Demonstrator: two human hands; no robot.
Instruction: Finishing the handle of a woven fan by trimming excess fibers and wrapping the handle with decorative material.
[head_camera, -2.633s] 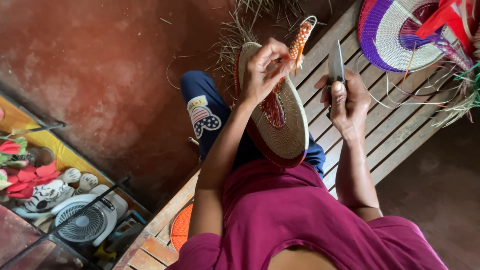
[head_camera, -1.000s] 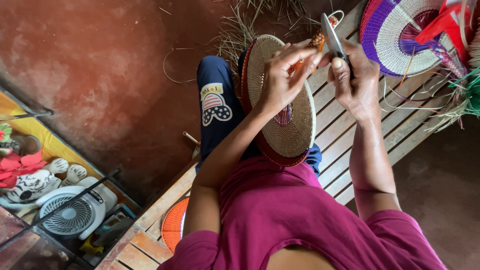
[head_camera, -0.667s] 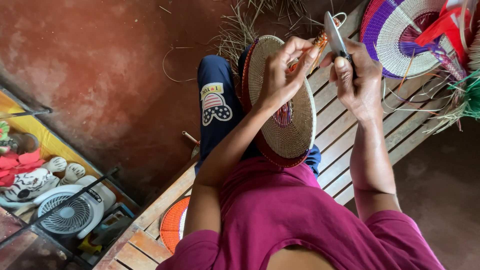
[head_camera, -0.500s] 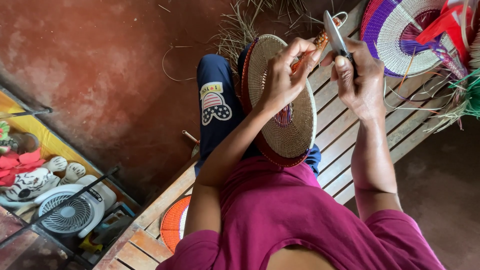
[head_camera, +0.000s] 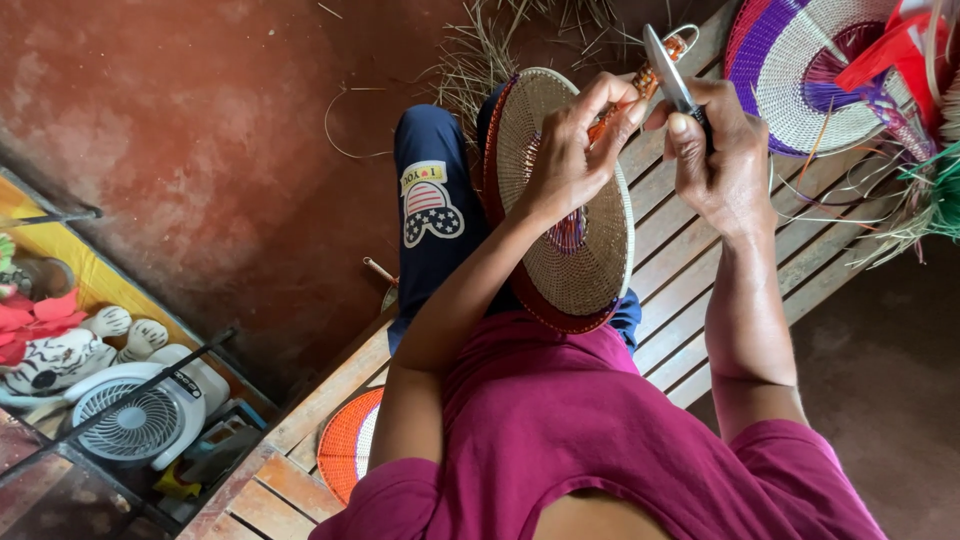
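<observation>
straw-coloured and rimmed in dark red, the round woven fan (head_camera: 570, 230) rests tilted on the person's lap, leaning over the dark blue trouser leg (head_camera: 432, 200) with its sewn-on patch. the left hand (head_camera: 575, 150) has its grip closed narrow on the fan's orange-wrapped handle (head_camera: 640, 85) at the fan's one o'clock edge, fingers pinched round it. the right hand (head_camera: 715, 150) sits just beside it at three o'clock, its grip wrapped tight round a small knife (head_camera: 668, 65), thumb pressed along the back of the blade, the blade tip lying against the handle wrapping. both hands nearly touch over the slatted wooden worktop (head_camera: 700, 260) the person is sitting on.

at one o'clock of the hands, a finished purple, white and red fan (head_camera: 800, 80) lies on the slats, with loose green and red straw (head_camera: 935, 190) beside it. dry straw (head_camera: 490, 50) is scattered on the red floor at eleven o'clock. an orange woven disc (head_camera: 345, 455) peeks out at seven o'clock, and further off at eight o'clock stand a small white electric fan (head_camera: 135, 420) and a striped soft toy (head_camera: 60, 355).
</observation>
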